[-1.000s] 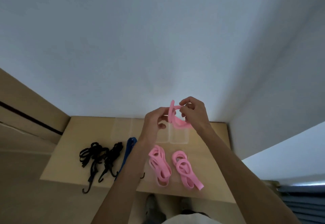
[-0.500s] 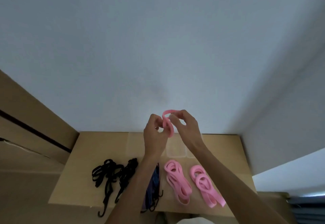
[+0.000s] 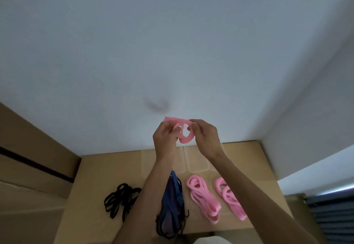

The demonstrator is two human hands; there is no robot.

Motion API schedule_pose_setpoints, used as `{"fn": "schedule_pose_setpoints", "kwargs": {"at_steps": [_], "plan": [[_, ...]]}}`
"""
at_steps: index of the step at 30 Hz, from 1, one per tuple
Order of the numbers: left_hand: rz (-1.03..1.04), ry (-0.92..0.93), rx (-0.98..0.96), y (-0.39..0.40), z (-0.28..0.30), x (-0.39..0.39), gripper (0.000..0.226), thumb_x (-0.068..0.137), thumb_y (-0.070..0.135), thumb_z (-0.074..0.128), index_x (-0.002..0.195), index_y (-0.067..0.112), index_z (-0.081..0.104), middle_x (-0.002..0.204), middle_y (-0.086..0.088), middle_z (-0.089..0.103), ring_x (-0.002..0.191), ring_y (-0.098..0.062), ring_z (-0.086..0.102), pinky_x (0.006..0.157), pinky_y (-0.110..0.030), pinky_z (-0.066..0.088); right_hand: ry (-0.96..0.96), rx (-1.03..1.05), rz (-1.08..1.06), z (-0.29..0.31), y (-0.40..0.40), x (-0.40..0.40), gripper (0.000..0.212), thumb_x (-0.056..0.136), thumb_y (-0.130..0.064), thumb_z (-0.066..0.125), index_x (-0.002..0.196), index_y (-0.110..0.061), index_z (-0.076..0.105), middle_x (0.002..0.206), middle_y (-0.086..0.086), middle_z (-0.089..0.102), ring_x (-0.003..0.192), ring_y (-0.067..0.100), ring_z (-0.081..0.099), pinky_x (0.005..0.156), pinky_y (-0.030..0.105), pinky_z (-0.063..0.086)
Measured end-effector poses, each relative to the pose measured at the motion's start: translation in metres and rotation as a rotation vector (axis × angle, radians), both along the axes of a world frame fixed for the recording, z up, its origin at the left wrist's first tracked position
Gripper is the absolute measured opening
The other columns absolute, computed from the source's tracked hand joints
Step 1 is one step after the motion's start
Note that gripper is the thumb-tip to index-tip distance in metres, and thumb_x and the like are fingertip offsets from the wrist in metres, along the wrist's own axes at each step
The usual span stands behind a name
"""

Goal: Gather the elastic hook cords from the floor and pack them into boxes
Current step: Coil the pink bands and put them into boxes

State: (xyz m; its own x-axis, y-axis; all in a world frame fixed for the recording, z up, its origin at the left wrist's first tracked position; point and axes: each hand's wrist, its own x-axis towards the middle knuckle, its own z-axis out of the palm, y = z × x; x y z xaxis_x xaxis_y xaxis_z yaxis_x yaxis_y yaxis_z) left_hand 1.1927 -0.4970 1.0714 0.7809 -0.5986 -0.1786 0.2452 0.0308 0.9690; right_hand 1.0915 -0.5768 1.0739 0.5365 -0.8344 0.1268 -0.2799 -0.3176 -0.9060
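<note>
Both hands up in front of the wall: left hand (image 3: 166, 138) and right hand (image 3: 206, 138) each pinch the coiled pink band (image 3: 185, 132) in a tight grip. Below on the cardboard box (image 3: 107, 169), two pink bundles (image 3: 203, 197) toward its right edge, blue cords (image 3: 172, 205) mid-box, black cords (image 3: 120, 198) left.

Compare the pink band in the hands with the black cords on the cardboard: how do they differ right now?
The pink band is held up in front of the wall, pinched by the left hand and right hand; the black cords lie untouched on the cardboard surface. The pink band is a wide flat strip curled into a small loop; the black cords are thin and lie in a loose tangle. Both are out of the clear boxes.
</note>
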Motion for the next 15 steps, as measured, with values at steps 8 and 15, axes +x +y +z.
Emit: {"fn": "schedule_pose_setpoints", "kwargs": {"at_steps": [8, 15], "plan": [[-0.003, 0.373, -0.335, 0.002, 0.016, 0.023, 0.024, 0.086, -0.001, 0.041, 0.087, 0.011, 0.063, 0.063, -0.001, 0.045, 0.054, -0.014, 0.037, 0.054, -0.024, 0.033, -0.077, 0.429, -0.237, -0.022, -0.038, -0.012, 0.042, 0.106, -0.020, 0.034, 0.093, -0.003, 0.071, 0.088, 0.007, 0.075, 0.087, 0.021, 0.071, 0.083, 0.033, 0.056], [0.128, 0.013, 0.367, -0.003, -0.020, 0.029, 0.033, 0.091, 0.007, 0.052, 0.121, 0.015, 0.062, 0.112, -0.010, 0.065, 0.086, -0.017, 0.061, 0.075, -0.029, 0.048, -0.251, 0.633, -0.085, -0.012, -0.063, -0.040, 0.038, 0.106, -0.026, 0.034, 0.088, -0.003, 0.057, 0.094, 0.015, 0.077, 0.089, 0.032, 0.074, 0.077, 0.034, 0.058]]}}
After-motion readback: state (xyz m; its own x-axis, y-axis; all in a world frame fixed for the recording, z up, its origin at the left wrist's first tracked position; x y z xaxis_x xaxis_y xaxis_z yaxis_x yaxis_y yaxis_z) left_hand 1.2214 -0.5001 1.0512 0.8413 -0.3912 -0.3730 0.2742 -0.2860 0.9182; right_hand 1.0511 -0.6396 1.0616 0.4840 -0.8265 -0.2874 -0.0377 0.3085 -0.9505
